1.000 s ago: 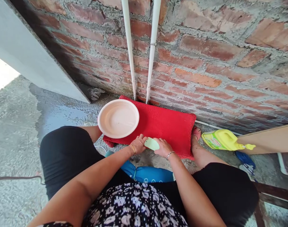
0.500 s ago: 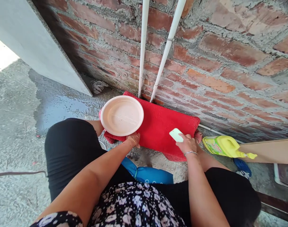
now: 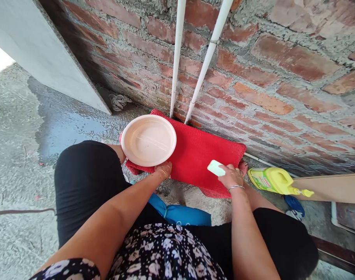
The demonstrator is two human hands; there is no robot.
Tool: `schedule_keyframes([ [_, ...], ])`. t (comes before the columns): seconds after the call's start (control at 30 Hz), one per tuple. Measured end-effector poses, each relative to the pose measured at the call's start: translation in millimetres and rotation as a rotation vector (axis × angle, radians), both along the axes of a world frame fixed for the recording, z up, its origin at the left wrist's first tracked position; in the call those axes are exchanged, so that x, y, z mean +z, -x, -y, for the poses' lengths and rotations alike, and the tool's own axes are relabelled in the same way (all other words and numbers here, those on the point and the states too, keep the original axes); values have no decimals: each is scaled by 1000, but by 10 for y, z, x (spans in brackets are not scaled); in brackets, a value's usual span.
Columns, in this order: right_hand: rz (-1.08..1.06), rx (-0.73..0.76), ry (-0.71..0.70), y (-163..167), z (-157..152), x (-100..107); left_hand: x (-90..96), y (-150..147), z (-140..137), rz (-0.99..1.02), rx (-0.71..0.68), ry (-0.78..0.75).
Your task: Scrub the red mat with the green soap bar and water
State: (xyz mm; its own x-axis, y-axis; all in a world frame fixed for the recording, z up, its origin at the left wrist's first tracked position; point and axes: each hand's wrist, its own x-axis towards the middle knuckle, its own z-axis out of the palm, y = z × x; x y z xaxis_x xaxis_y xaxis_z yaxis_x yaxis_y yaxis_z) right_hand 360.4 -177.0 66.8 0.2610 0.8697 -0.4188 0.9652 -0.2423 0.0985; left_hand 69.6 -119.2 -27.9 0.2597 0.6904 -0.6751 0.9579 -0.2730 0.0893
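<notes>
A red mat with a rough fringe-like border lies spread out low in front of me, between my legs. On its left end sits a pale pink plastic basin holding what looks like clear water. My left hand is closed at the mat's near edge, just below the basin's rim; its fingertips are partly hidden. In my right hand I grip a pale green bar of soap, held over the right part of the mat.
A brick wall with two white pipes rises behind the mat. To the right lie a yellow detergent bottle and a blue shoe. A grey slab leans at left, near a crumpled rag on wet concrete.
The soap in my right hand has shifted slightly left over the mat. The whole view has tilted a little; my left hand and the basin hold nearly the same place.
</notes>
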Motion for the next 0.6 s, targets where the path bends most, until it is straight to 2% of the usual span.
schedule_keyframes([
  [0.07,-133,108,-21,307,1,-83,2,1,-3,-1,4,0],
  [0.13,-253,195,25,617,19,-206,20,13,-1,4,-1,-8],
  [0.2,-290,213,87,700,61,-286,45,25,1,9,-9,-16],
  [0.27,-241,146,148,481,125,-269,64,27,-1,12,-14,-18],
  [0.33,-135,26,196,96,181,-161,72,18,-8,11,-15,-16],
  [0.4,-43,-59,200,-205,182,-20,75,4,-17,10,-12,-14],
  [0.43,-26,-71,169,-256,154,38,76,-2,-22,10,-11,-12],
  [0.5,-72,-38,75,-116,47,88,83,-7,-30,8,-11,-7],
  [0.6,-216,50,-33,463,-143,-6,108,3,-34,-1,-19,-8],
])
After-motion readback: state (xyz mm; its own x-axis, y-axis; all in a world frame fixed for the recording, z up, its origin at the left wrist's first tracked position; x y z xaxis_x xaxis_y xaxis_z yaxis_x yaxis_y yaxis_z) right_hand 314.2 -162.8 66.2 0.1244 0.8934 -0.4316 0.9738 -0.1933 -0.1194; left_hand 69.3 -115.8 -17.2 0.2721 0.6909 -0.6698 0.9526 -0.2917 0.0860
